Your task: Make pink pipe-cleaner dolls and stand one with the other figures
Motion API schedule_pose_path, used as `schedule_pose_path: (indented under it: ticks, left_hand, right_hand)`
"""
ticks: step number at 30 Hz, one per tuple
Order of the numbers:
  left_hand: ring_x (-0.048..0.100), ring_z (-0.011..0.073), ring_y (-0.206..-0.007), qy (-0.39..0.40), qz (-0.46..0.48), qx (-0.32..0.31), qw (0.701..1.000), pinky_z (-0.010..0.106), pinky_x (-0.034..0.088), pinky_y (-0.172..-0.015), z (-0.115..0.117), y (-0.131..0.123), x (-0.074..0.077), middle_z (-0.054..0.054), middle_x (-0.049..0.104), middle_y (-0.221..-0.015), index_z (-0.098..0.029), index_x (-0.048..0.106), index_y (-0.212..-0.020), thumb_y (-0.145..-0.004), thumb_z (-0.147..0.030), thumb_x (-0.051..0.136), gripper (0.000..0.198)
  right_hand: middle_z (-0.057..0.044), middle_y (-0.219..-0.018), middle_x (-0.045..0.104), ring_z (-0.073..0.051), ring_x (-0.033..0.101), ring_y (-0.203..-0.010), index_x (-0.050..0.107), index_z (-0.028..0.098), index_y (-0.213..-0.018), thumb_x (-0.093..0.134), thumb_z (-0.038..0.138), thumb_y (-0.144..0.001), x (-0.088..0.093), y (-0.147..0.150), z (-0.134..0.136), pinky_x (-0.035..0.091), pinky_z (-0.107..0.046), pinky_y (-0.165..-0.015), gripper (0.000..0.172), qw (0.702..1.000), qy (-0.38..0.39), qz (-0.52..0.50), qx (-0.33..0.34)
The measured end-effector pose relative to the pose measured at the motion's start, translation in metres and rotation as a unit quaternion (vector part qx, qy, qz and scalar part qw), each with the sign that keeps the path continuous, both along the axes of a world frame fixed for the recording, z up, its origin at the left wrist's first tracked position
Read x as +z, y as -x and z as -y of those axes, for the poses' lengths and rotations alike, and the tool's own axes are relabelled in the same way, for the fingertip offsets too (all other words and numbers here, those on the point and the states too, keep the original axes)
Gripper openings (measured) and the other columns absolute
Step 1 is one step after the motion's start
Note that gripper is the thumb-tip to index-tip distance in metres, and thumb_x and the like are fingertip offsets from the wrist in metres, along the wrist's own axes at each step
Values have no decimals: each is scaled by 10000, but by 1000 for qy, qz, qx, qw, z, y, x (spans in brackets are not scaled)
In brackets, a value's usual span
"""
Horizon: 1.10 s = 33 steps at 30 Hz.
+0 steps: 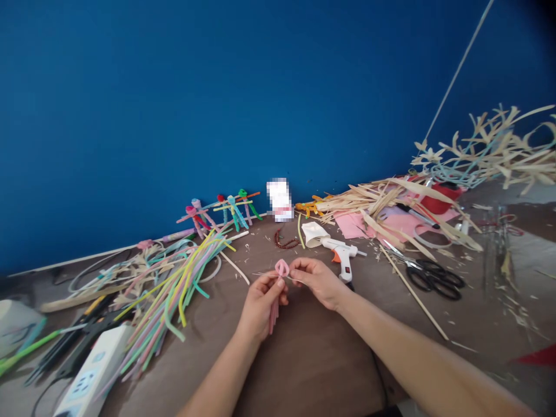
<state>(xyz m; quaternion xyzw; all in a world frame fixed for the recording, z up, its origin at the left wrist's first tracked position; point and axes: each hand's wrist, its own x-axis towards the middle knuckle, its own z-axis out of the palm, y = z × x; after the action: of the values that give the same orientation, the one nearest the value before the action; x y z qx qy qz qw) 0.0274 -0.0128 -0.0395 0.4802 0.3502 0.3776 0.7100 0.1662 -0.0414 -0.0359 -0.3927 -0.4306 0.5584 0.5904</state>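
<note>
My left hand is closed around a pink pipe cleaner bundle, bent into a loop at the top, with its straight ends hanging below the fingers. Beside the loop, my right hand pinches a thin pale strand that runs to the neck of the bundle. What the strand is made of is too fine to tell. A white hot glue gun with an orange trigger lies just beyond my right hand. A brown bead bracelet rests past the pink loop.
Loose coloured pipe cleaners and a white power strip lie at left. Small pipe cleaner figures stand along the blue wall. Black-handled scissors, a thin stick and dried pale strips lie at right.
</note>
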Motion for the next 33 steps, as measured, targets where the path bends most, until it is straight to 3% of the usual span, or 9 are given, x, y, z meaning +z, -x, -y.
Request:
schedule_pose_path:
  ticks: [3,5,10,13,18,23,30,33]
  left_hand:
    - [468,54,-453,22,42,46,998,182,398,-466,-3,1,-3,-39,525,-579,-146,531,-800,-623,-293,653,261]
    - [470,55,-461,26,49,72,996,183,408,-465,-4,2,-5,-37,526,-581,-140,527,-790,-622,-280,655,254]
    - [453,49,-444,30,61,95,993,180,408,-436,-6,2,-4,-48,504,-578,-133,526,-785,-615,-274,660,259]
    - [449,44,-435,43,64,88,993,174,408,-433,-6,3,-3,-49,501,-570,-136,525,-784,-624,-275,653,248]
    - [403,38,-384,56,78,46,994,166,386,-406,-7,4,-1,-74,448,-481,-152,507,-727,-645,-278,633,196]
    - [374,33,-349,27,29,26,999,161,364,-393,-6,4,-1,-79,421,-429,-127,574,-830,-668,-312,606,248]
    - [525,88,-527,-37,-77,64,994,187,423,-445,-5,6,2,53,606,-721,-94,635,-787,-637,-354,611,301]
    - [568,129,-598,-88,-129,74,985,208,446,-489,-3,7,2,67,628,-740,-103,642,-766,-659,-363,582,288]
  right_hand:
    - [30,-570,506,-88,464,-533,578,151,-793,516,301,-755,-2,-3,0,375,-218,-547,167,994,1,89,-61]
    - [8,-619,535,-108,502,-600,577,152,-824,468,288,-787,-1,-5,2,397,-232,-592,179,978,-37,184,-94]
    - [-30,-766,567,-127,528,-744,545,162,-963,346,155,-828,1,-5,9,410,-262,-720,240,912,-164,349,-139]
    - [-46,-828,572,-141,519,-795,548,160,-965,397,125,-794,2,-5,10,405,-278,-756,230,866,-201,430,-156]
    - [-54,-869,607,-153,528,-815,564,164,-961,406,135,-809,2,-6,9,403,-287,-762,221,817,-207,515,-155]
    - [-50,-869,619,-157,539,-804,562,161,-973,398,153,-828,2,-4,10,398,-275,-740,219,780,-189,585,-116]
    - [-61,-768,615,-182,545,-753,574,146,-862,371,175,-840,4,5,13,381,-294,-702,205,689,-150,702,-96]
    - [-59,-733,603,-189,545,-707,558,147,-813,382,134,-817,2,10,15,376,-299,-664,177,661,-130,736,-73]
